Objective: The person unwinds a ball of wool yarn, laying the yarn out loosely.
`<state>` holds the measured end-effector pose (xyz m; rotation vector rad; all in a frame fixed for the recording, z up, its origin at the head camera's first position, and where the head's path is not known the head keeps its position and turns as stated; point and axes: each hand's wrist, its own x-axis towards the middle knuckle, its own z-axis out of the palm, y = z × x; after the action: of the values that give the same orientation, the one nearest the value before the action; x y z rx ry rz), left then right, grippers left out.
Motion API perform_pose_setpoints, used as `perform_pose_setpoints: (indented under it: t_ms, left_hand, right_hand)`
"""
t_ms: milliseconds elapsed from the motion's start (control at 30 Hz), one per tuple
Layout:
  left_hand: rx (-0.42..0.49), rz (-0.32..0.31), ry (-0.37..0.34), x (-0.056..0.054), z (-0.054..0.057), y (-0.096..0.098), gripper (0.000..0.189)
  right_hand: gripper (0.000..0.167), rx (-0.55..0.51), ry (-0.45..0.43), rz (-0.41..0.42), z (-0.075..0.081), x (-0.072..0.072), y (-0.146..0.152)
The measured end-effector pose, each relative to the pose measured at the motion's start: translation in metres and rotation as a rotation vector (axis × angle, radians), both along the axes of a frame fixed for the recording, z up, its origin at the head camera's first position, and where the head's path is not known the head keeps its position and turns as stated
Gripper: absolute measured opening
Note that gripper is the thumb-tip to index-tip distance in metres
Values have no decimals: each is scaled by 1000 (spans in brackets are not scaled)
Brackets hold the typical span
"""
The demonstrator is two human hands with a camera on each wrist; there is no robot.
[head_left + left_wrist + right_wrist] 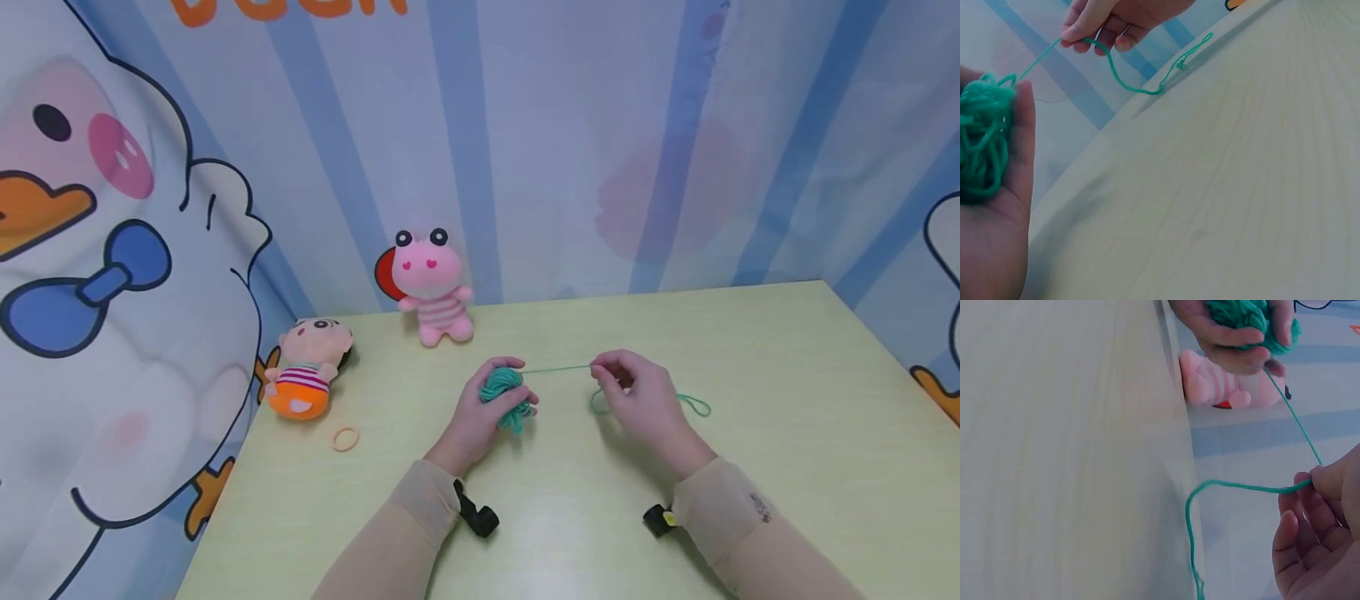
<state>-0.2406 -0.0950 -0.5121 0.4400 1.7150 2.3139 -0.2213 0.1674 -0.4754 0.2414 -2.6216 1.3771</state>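
A bundle of green yarn (501,383) lies in my left hand (480,417), whose fingers and thumb curl round it. My right hand (643,396) pinches the yarn strand (558,368) between thumb and forefinger. Between the two hands the strand runs straight and taut above the table. Past the right fingertips its loose tail (1124,84) hangs down in a curve and ends in a small knotted loop (694,406) beyond the right hand. In the right wrist view the bundle (1241,315) shows between the left fingers, partly covered by them.
On the pale wooden table (570,517), a pink striped plush toy (438,292) sits at the back edge. A doll in orange shorts (303,375) leans at the left, with a small orange ring (345,438) in front of it. A printed curtain (555,150) stands behind.
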Motion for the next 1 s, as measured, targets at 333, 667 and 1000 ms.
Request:
perform_pose_setpoints:
  t_ms: [333,667,1000]
  left_hand:
    - [26,82,-2,-2,-2,3,43]
    - [33,89,-15,-1,0,1,31]
    - [64,176,-36,-2,2,2,33]
  right_hand:
    - [27,28,4,-110,2,8,51]
    - [33,112,-10,-174,-3,8,94]
    - [36,200,-113,-216,-10,6,126]
